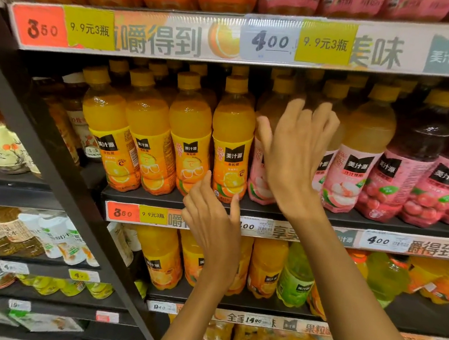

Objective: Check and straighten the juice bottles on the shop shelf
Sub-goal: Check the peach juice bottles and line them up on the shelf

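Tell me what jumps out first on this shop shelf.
Two bare hands fill the centre: the right hand spread over a pink-labelled bottle on the middle shelf, the left hand lower, fingertips at an orange juice bottle. Left of them stands a bright row of orange bottles.

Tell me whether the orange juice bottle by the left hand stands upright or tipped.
Upright. The orange juice bottle stands straight, cap directly above its base, level with its neighbours; the left hand reaches its base.

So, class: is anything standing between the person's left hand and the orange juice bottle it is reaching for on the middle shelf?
Nothing visible. The left hand is right at the base of the orange juice bottle in the front row, fingertips at its label, with only open air and the shelf edge below.
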